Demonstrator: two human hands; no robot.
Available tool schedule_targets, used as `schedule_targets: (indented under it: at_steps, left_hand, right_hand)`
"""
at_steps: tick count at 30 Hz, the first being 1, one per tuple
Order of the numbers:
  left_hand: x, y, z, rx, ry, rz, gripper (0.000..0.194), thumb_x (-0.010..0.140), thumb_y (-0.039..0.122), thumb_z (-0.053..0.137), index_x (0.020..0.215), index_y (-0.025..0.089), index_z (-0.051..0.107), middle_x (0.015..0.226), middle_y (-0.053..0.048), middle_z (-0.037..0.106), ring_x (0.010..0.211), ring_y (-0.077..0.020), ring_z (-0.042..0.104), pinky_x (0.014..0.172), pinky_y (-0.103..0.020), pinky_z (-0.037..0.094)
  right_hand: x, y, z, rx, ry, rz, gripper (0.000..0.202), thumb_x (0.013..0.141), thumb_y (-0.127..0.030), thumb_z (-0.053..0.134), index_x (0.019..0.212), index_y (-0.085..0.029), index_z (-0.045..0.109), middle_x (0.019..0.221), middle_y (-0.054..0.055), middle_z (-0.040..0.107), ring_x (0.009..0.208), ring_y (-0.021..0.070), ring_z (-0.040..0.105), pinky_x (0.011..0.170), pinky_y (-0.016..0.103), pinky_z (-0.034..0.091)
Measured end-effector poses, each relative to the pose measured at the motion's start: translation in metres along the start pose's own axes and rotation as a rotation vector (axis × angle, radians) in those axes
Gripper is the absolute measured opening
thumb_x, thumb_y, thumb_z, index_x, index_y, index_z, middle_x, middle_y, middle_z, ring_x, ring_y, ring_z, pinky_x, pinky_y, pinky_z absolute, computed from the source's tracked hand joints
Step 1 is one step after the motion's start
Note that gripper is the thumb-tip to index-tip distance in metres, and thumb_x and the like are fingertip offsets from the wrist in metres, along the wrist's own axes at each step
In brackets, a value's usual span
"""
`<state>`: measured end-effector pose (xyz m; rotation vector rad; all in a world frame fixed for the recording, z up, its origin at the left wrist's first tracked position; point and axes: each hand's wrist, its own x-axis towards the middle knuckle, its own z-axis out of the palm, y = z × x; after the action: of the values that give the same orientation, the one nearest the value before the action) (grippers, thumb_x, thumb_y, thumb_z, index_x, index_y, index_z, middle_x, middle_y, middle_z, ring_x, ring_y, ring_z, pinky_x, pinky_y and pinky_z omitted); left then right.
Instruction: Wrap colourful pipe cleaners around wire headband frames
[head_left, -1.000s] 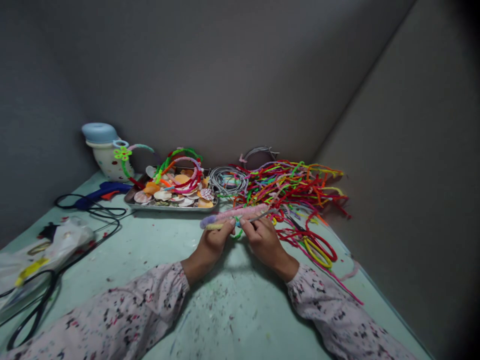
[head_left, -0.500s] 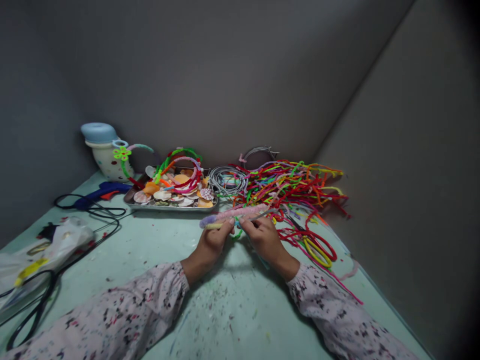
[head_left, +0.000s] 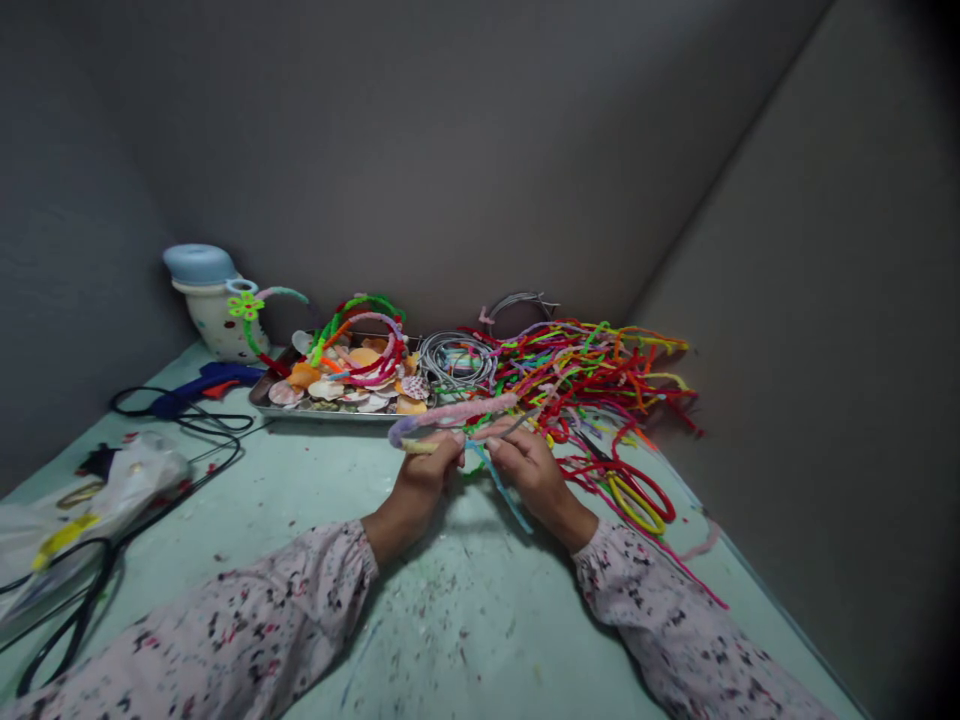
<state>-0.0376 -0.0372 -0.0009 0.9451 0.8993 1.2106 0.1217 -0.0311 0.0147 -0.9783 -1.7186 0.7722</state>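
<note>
My left hand (head_left: 424,485) is closed in a pinch on a bent wire hoop (head_left: 461,409), whose fuzzy wrapping runs from pink through purple to pale yellow. Bare grey wire (head_left: 531,412) shows at its other end, above my right hand (head_left: 534,478). The right thumb and fingers are pressed together at the hoop's near side, though exactly what they grip is partly hidden. Between the two hands, a light-blue pipe cleaner (head_left: 504,488) meets the wire and its loose end slants down to the right. A bit of green pipe cleaner (head_left: 474,470) lies beneath.
Behind is a metal tray (head_left: 337,415) of seashells with wrapped hoops on top. Coiled wire (head_left: 457,360) and a heap of pipe cleaners (head_left: 592,370) lie right of it, near yellow-handled scissors (head_left: 634,505). Leftward are a bottle (head_left: 217,310), blue glue gun (head_left: 199,385) and black cable (head_left: 101,580).
The light-blue pipe cleaner's loose end now shows, slanting down in front of my right hand. The hoop has tilted and shifted slightly left; both hands remain in nearly the same place.
</note>
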Motion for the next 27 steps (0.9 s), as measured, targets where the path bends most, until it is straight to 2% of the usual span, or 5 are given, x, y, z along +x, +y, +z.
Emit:
schedule_targets:
  at_steps: [2,4,7,14,27]
  left_hand:
    - [0.0000,0.0009,0.0006,0.008,0.023,-0.016,0.031,0.080,0.038,0.060,0.058,0.018,0.050,0.049,0.004,0.035,0.044,-0.0089,0.029,0.043,-0.025,0.020]
    - [-0.0001,0.0026,0.0017,0.010,0.035,-0.037,0.031,0.080,0.037,0.058,0.058,0.018,0.048,0.048,0.005,0.034,0.043,-0.0081,0.028,0.042,-0.024,0.019]
    - [-0.0008,0.0050,0.0034,0.013,0.025,-0.051,0.031,0.080,0.036,0.056,0.057,0.018,0.045,0.048,0.006,0.032,0.043,-0.0074,0.026,0.042,-0.023,0.018]
    - [-0.0020,0.0066,0.0031,0.063,0.001,-0.031,0.033,0.081,0.036,0.056,0.057,0.017,0.043,0.052,0.005,0.032,0.047,-0.0072,0.026,0.044,-0.022,0.020]
    - [-0.0011,0.0017,-0.0012,0.106,-0.030,-0.008,0.036,0.083,0.040,0.057,0.058,0.018,0.044,0.054,0.005,0.036,0.047,-0.0075,0.028,0.045,-0.024,0.021]
  right_hand:
    - [-0.0004,0.0029,-0.0009,0.035,-0.024,-0.013,0.020,0.087,-0.025,0.052,0.093,-0.021,0.070,0.082,0.003,0.062,0.079,0.0177,0.058,0.074,0.031,0.048]
    - [-0.0007,0.0047,0.0000,0.053,-0.037,-0.028,0.020,0.085,-0.022,0.053,0.097,-0.022,0.070,0.084,0.003,0.063,0.082,0.0184,0.060,0.077,0.033,0.049]
    - [-0.0015,0.0064,0.0034,0.031,-0.043,-0.046,0.017,0.084,-0.021,0.058,0.096,-0.022,0.070,0.090,0.004,0.066,0.088,0.0194,0.062,0.082,0.034,0.050]
    - [-0.0016,0.0070,0.0054,0.002,-0.038,-0.045,0.014,0.085,-0.028,0.063,0.094,-0.021,0.072,0.090,0.005,0.070,0.085,0.0184,0.065,0.078,0.032,0.052]
    - [-0.0013,0.0110,0.0013,-0.003,-0.025,-0.048,0.014,0.082,-0.023,0.067,0.094,-0.024,0.076,0.085,0.004,0.072,0.081,0.0183,0.066,0.075,0.031,0.052]
